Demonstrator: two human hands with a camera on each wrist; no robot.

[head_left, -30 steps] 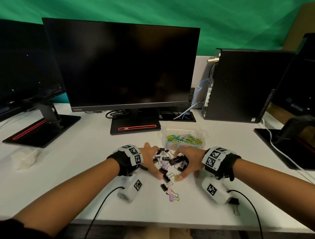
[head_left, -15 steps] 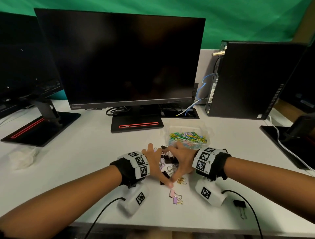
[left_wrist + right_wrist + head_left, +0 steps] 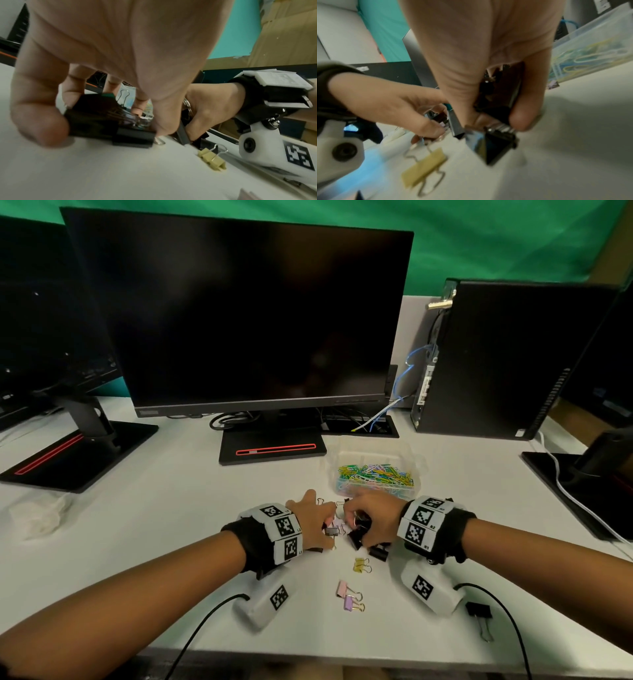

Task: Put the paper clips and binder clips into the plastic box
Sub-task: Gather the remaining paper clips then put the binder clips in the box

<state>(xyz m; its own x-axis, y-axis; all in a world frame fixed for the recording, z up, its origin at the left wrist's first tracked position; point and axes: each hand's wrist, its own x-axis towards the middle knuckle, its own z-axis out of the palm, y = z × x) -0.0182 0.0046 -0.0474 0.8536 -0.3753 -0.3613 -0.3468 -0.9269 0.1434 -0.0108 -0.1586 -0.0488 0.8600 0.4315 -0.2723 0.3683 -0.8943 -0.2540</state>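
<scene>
Clips sit bunched on the desk (image 3: pixel 144 529) just in front of the box (image 3: pixel 376 474), and I have both hands down among them; my left hand (image 3: pixel 313 523) curls over a black clip (image 3: pixel 120 129), thumb and fingers pinching its body against the desk; my right hand (image 3: pixel 371 520) grips a cluster of black clips (image 3: pixel 498 102), one of them hanging below the fingertips with its steel handles showing. Paper clips (image 3: pixel 376 475) already fill much of the clear box, so I judge that part done and the binder clips the work in hand.

Loose ones lie nearer me: a yellow clip (image 3: pixel 362 565) just behind my right wrist, a pink clip (image 3: pixel 343 589) touching a purple clip (image 3: pixel 350 603), and a lone black clip (image 3: pixel 479 611) off to the right, well apart from the rest.

Handling, as I read it: these are light, hard and springy; the painted bodies look slick, and the wire handles swing and snag on each other, so a handful may shed one on the lift; I would squeeze the folded bodies rather than the loops, cup the fingers under the bunch, and carry it low over the near rim; the box looks thin and light, so a knock may shove it back toward the monitor (image 3: pixel 257 313).
</scene>
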